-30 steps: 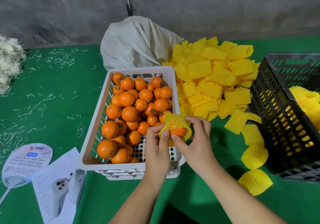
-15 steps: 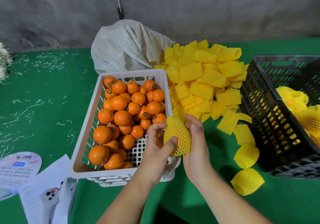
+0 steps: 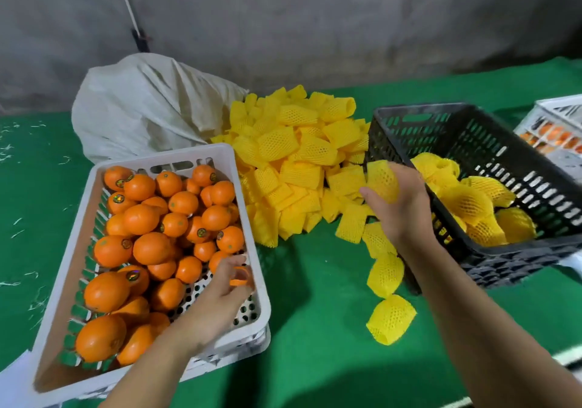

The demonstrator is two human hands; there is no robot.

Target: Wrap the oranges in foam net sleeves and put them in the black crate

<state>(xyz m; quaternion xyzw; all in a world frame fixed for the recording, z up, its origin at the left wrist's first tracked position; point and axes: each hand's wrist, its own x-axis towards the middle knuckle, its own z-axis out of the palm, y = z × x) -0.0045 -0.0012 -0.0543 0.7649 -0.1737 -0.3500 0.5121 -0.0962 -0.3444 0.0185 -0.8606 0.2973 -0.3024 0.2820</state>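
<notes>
My right hand (image 3: 400,206) grips a wrapped orange (image 3: 382,180) in its yellow foam net sleeve, right at the near left rim of the black crate (image 3: 519,253). Several wrapped oranges (image 3: 472,202) lie inside that crate. My left hand (image 3: 220,294) reaches into the white crate (image 3: 252,322) of bare oranges (image 3: 151,247), its fingers curled around a small orange (image 3: 239,278) at the crate's right side. A heap of empty yellow foam sleeves (image 3: 293,168) lies on the green table between the two crates.
A grey-white sack (image 3: 148,108) sits behind the white crate. Loose sleeves (image 3: 389,319) trail along the table in front of the black crate. Another white crate (image 3: 557,130) with oranges stands at the far right. A grey wall lies behind.
My right hand carried the wrapped orange from above the white crate rightward to the black crate's rim. My left hand let go of it and dropped into the white crate onto another orange.
</notes>
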